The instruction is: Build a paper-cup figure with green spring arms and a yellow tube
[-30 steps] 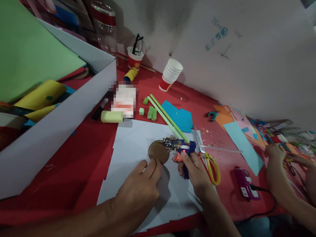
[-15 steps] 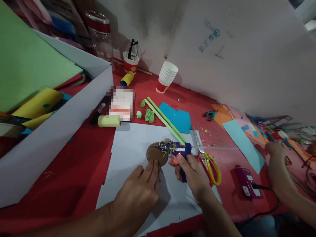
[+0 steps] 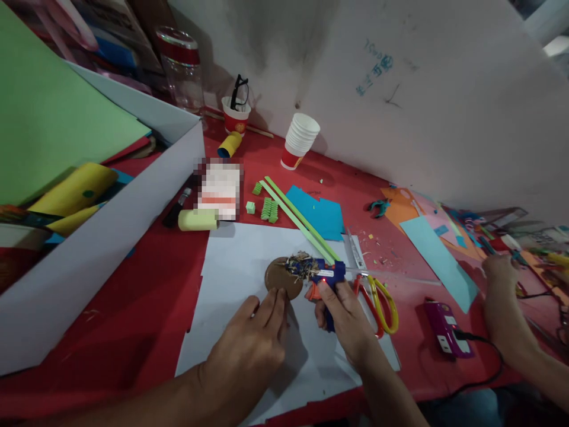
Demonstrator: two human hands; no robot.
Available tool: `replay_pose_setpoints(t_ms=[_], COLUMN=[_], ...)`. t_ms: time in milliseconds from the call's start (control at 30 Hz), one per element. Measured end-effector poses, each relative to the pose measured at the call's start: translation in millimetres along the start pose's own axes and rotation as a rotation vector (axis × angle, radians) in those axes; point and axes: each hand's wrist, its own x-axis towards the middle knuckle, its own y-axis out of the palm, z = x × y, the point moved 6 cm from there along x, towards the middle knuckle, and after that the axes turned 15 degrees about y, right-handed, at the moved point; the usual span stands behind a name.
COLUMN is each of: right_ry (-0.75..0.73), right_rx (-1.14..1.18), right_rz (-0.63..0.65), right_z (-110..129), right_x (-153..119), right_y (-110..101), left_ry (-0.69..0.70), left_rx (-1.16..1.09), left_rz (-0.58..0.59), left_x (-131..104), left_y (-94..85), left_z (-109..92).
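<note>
My right hand [image 3: 349, 320] is wrapped round the handle of a blue glue gun [image 3: 332, 271] with an orange trigger. Dried plant-like bits cling about its front end, and a clear glue stick [image 3: 395, 275] juts out of its back. The nozzle end lies over a round brown disc [image 3: 280, 286], hiding part of its upper edge. My left hand [image 3: 251, 341] has its fingertips closed together on the disc's near edge, holding it against white paper [image 3: 229, 267]. Scissors [image 3: 383, 302] with yellow and red handles lie just right of the glue gun, partly hidden.
Green paper strips [image 3: 299, 219], folded green pieces [image 3: 269, 210] and blue paper [image 3: 317, 210] lie beyond. Stacked paper cups [image 3: 301, 141] stand near the wall. A white box [image 3: 133, 201] borders the left. At right are a purple power socket [image 3: 447, 329] and another person's hand [image 3: 500, 279].
The camera view has shifted slightly. The glue stick's far end now reaches a little lower and farther right. Both my hands keep nearly the same places.
</note>
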Motion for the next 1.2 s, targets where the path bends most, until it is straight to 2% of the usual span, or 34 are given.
replay_pose_setpoints(t_ms=[500, 700, 1067, 1200], right_ry=[-0.004, 0.009, 0.039, 0.061], right_rx=[0.01, 0.021, 0.06, 0.061], right_rz=[-0.064, -0.064, -0.069, -0.081], right_z=[-3.6, -3.4, -2.6, -3.5], right_x=[1.6, 1.2, 1.2, -0.3], right_y=[-9.2, -7.2, -6.5, -9.3], left_ry=[0.011, 0.0, 0.012, 0.013], left_rx=[-0.011, 0.007, -0.024, -0.007], left_rz=[0.039, -0.004, 0.02, -0.024], left_x=[-1.6, -1.1, 0.0, 0.5], left_y=[1.5, -1.9, -2.8, -2.9], left_z=[-0.5, 0.0, 1.1, 1.3])
